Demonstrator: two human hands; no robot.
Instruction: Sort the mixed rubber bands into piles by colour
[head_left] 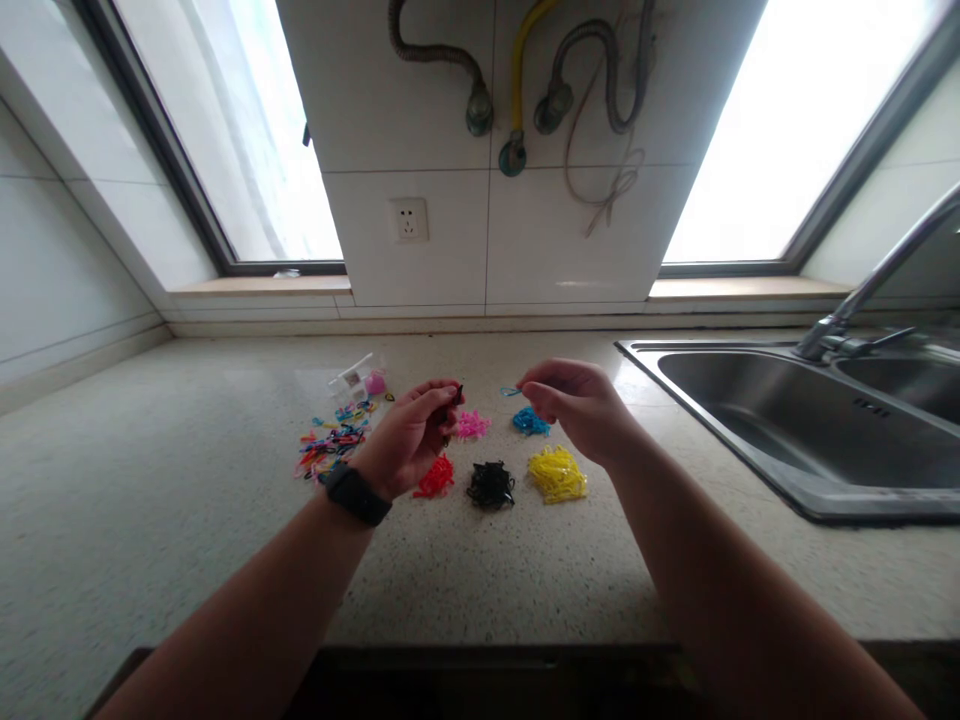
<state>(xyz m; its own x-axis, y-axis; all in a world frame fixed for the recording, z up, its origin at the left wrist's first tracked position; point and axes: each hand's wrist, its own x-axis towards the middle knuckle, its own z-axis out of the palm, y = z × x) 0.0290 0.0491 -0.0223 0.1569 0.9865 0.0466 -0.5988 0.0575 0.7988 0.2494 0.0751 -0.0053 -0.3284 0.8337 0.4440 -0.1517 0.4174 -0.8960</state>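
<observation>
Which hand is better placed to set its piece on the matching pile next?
Right, probably. The right hand pinches a blue piece close by the blue pile. The left hand holds a dark piece, and the black pile lies farther off, toward the person.

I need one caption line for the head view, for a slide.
Over a counter, the right hand pinches a blue band and the left hand a dark piece, near colour-sorted piles.
</observation>
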